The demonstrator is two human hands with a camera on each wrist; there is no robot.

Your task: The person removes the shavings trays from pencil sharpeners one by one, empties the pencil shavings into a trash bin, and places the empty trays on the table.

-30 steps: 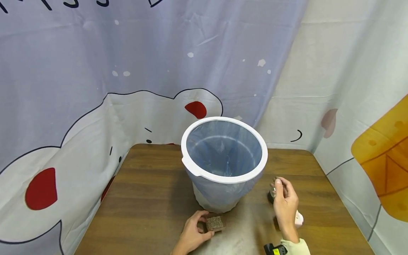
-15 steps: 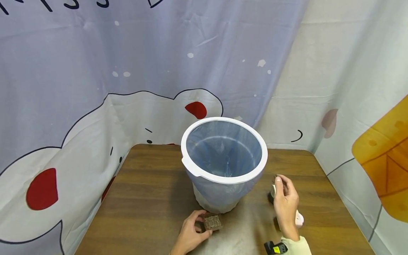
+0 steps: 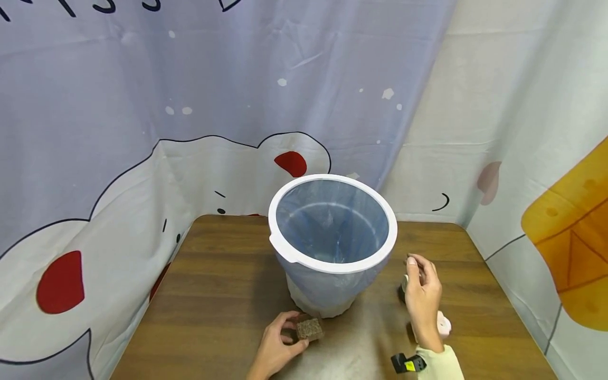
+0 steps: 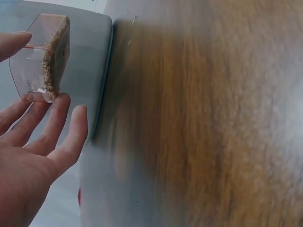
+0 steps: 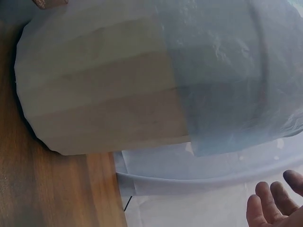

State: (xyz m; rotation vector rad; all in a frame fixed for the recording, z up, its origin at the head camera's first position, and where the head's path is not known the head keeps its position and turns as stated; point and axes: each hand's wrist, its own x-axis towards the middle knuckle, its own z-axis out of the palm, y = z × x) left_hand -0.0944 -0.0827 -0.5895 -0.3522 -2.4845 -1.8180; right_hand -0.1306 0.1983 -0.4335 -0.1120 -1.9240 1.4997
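Printed curtains (image 3: 228, 68) back the wooden table (image 3: 223, 279). The left hand (image 3: 277, 343) pinches a clear box (image 3: 310, 329) near the bin (image 3: 328, 287); the empty right hand (image 3: 424, 300) has loosely bent fingers.

From above, the head view faces forward and down over the bench (image 3: 228, 274) and bin (image 3: 332, 268), while the nearer wrist views share that bin, the left's at ten o'clock, the right's at twelve.
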